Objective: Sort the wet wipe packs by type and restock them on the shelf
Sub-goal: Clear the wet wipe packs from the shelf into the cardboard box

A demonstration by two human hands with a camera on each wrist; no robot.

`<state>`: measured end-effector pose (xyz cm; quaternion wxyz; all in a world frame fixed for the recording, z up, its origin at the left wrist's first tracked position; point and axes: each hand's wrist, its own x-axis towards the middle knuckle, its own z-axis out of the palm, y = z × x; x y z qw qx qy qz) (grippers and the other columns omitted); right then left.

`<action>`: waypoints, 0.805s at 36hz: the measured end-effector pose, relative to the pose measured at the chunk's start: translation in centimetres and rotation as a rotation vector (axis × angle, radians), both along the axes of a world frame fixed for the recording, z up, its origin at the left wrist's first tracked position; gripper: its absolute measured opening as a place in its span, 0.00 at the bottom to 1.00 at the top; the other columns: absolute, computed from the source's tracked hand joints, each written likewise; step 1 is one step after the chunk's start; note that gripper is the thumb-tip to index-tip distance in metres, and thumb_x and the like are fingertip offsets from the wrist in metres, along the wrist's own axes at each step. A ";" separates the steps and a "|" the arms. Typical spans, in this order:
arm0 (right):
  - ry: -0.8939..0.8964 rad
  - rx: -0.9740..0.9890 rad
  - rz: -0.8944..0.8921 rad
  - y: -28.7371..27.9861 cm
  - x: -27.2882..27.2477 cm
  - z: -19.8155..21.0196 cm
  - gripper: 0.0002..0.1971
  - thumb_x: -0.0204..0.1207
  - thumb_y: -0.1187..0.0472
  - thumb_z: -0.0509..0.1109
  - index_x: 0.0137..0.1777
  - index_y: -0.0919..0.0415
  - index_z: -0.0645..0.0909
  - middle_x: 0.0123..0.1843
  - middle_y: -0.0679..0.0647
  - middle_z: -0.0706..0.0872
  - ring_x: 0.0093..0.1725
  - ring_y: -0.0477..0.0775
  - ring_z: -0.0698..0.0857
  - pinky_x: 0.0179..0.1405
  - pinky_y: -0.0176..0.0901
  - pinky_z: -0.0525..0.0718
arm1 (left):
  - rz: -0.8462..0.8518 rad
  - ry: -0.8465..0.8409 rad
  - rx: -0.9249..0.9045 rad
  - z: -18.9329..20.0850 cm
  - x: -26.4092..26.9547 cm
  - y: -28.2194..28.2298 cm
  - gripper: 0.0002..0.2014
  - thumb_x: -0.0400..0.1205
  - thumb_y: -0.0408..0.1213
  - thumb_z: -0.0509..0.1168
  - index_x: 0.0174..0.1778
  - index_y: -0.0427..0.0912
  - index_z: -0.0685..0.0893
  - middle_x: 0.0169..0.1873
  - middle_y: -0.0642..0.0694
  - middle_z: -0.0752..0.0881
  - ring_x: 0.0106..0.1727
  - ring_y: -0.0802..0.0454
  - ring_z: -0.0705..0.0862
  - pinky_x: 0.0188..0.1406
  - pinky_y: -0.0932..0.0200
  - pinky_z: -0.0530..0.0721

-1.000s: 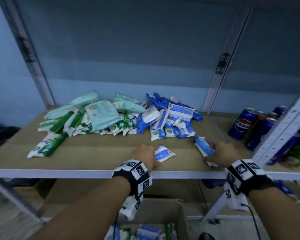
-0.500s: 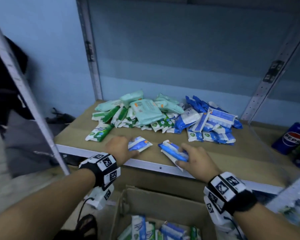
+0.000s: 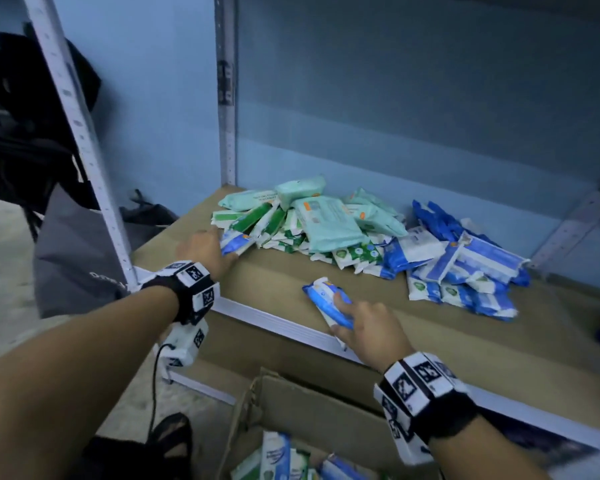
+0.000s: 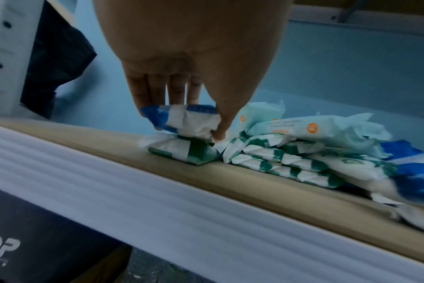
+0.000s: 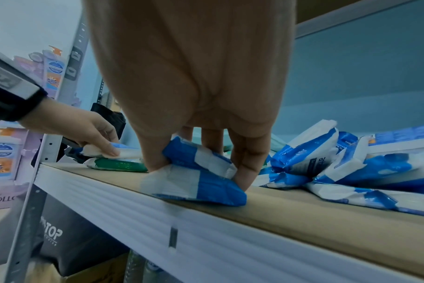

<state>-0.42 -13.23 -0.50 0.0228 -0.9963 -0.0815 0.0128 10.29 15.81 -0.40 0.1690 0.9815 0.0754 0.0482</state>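
While the left hand (image 3: 207,251) pinched a small blue pack (image 4: 182,120) between thumb and fingers (image 4: 157,90) near the shelf's (image 3: 264,282) left edge, it held that pack on top of a green pack (image 4: 182,153). The right hand (image 3: 368,327) gripped another blue pack (image 5: 201,180) at the front edge, thumb and fingers curled round it. Green and blue piles lay toward the back edge.

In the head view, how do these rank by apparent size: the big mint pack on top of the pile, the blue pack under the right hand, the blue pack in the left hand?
1. Mint pack.
2. Right hand's blue pack.
3. Left hand's blue pack, partly hidden by the hand, so unsure.
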 end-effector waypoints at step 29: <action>-0.046 0.175 -0.042 -0.4 -4.0 -0.2 0.26 0.80 0.51 0.67 0.79 0.44 0.73 0.58 0.55 0.88 0.56 0.62 0.84 0.52 0.47 0.78 | -0.235 0.098 -0.156 -0.2 -8.2 -1.8 0.32 0.60 0.51 0.86 0.52 0.51 0.75 0.48 0.45 0.86 0.46 0.44 0.83 0.43 0.51 0.82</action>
